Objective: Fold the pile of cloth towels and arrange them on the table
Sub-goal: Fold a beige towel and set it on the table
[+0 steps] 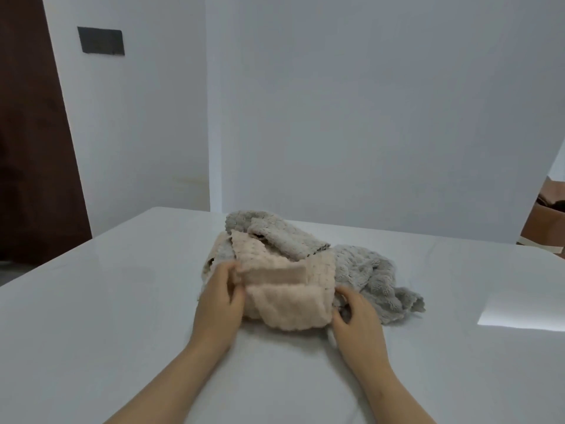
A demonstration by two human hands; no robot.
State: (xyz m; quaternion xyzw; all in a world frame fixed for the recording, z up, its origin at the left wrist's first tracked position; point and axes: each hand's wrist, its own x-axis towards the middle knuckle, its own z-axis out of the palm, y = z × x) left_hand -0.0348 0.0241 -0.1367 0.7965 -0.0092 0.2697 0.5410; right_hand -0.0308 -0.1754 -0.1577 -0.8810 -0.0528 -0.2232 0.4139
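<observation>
Head view: left hand (221, 296) and right hand (356, 316) each grip an end of the pink towel (284, 304); next, it likely needs lifting off the pile (367, 270) to fold.

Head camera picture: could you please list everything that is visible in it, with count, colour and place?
table: one, white, lower half of the picture
pink towel: one, pale pink, middle of the table, nearest the person
grey towels: at least two, grey, behind and right of the pink towel
door: one, dark brown, far left
wall plate: one, black, on the wall, upper left
brown object: one, brown, right edge, beyond the table; kind unclear
left hand: one, pinches the pink towel's left end
right hand: one, fingers curled at the pink towel's right end; grip unclear
</observation>
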